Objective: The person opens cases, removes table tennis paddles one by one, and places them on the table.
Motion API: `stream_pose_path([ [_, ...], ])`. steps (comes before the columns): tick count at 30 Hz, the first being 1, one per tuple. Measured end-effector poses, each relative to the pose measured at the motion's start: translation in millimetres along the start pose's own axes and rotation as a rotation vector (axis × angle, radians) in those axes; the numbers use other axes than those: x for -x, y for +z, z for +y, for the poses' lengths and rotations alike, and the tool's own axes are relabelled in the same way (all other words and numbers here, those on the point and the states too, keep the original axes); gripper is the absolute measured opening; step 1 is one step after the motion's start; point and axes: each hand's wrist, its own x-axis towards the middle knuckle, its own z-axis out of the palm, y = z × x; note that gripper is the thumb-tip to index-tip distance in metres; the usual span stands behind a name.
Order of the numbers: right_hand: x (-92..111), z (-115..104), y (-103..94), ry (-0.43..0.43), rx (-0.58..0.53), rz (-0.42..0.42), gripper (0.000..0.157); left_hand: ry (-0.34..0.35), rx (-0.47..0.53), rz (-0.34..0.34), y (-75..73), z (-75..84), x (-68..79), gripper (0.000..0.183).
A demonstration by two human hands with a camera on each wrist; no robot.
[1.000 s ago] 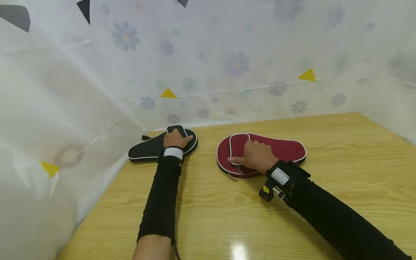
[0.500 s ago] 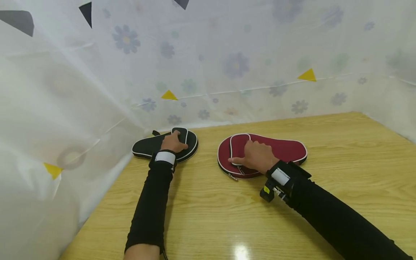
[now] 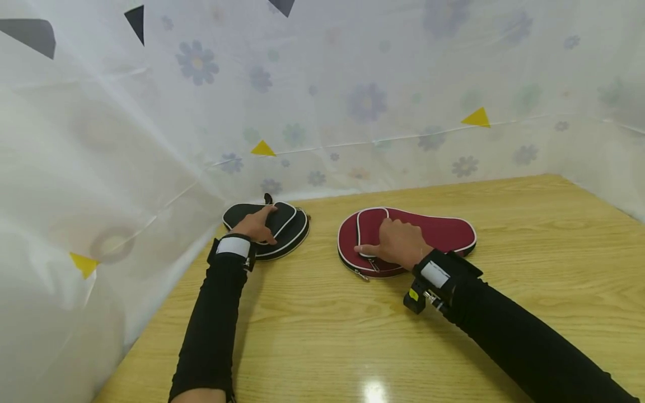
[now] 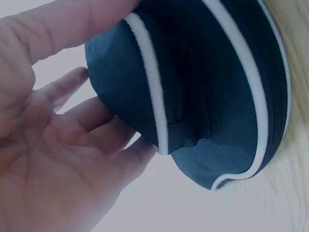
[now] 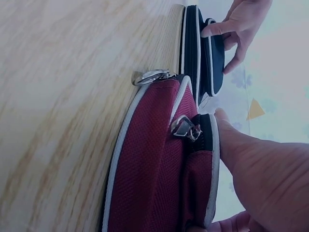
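On the wooden table lies a black table tennis paddle case [image 3: 237, 210] with white piping, at the back left. My left hand [image 3: 254, 225] holds its raised pocket, thumb on the near side and fingers across the top; in the left wrist view the fingertips [image 4: 99, 113] touch the pocket [image 4: 120, 72]. To its right is a similar maroon paddle case [image 3: 438, 229], flat, narrow end pointing right. My right hand [image 3: 400, 240] grips across its pocket, thumb by the zipper; metal zipper pulls [image 5: 186, 127] show in the right wrist view. The remaining right fingers are mostly hidden.
The table [image 3: 312, 324] extends in front of both cases and to the right. A white flower-printed sheet [image 3: 322, 84] hangs behind the table and along its sides, with yellow triangles [image 3: 476, 118] on it.
My left hand has turned the black case on the table, swinging its narrow end back and toward the right; hand and wrist have shifted left. The maroon case and my right hand have stayed put.
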Motion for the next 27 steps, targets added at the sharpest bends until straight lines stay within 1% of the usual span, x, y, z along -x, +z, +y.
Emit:
stream_pose_path([
  [2, 0, 0, -0.2, 0.001, 0.002, 0.002, 0.063, -0.005, -0.025, -0.021, -1.4, -2.1, 0.2, 0.095],
  [4, 0, 0, -0.5, 0.001, 0.005, 0.003, 0.063, -0.002, -0.062, -0.033, -1.9, -3.2, 0.0, 0.093],
  [6, 0, 0, -0.9, 0.006, 0.008, 0.003, 0.063, 0.007, -0.101, -0.032, -1.4, -4.4, -1.5, 0.088],
  [10, 0, 1, -1.1, 0.007, 0.007, 0.001, 0.064, 0.025, -0.132, -0.011, 1.0, -5.3, -4.0, 0.077],
  [14, 1, 1, -1.6, 0.004, 0.002, -0.005, 0.064, 0.021, -0.128, 0.004, 3.0, -8.5, -6.8, 0.07],
  [18, 0, 0, -1.3, 0.007, 0.006, -0.002, 0.063, 0.043, -0.111, 0.022, 3.1, -17.3, -8.6, 0.067],
  [23, -1, 0, -0.7, 0.005, 0.012, 0.01, 0.063, 0.071, -0.091, 0.04, 1.3, -26.8, -6.9, 0.066],
  [27, 0, 1, -1.5, 0.007, 0.009, 0.012, 0.063, 0.072, -0.08, 0.034, -0.2, -28.4, -4.6, 0.065],
])
